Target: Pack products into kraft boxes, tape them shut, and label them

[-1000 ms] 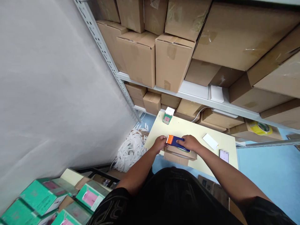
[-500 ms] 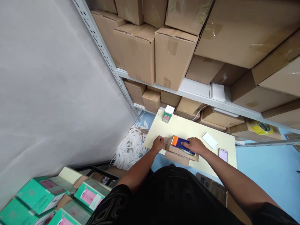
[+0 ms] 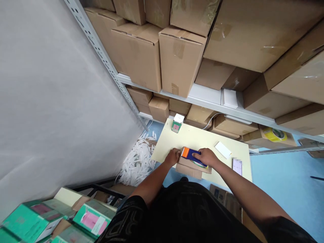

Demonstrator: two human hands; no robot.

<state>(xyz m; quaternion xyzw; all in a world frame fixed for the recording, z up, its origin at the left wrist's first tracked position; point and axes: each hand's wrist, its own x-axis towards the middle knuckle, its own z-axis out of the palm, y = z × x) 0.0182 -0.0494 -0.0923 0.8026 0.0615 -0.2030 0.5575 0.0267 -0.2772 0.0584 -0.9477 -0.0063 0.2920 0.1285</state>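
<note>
Pale surface (image 3: 202,136): carton (image 3: 186,164) at front edge, flap (image 3: 188,172) jutting past. We find right grip (image 3: 208,157) clasping tape dispenser (image 3: 190,154) over carton; left grip (image 3: 172,156) at carton's end, pinch unclear. Off-centre pressure could tip carton.

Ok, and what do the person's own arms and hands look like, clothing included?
Both the left hand and right hand are bare, with no gloves in sight. The black shirt has short sleeves; the left sleeve carries pale, letter-like outlines. The right sleeve looks plain where visible.
</note>
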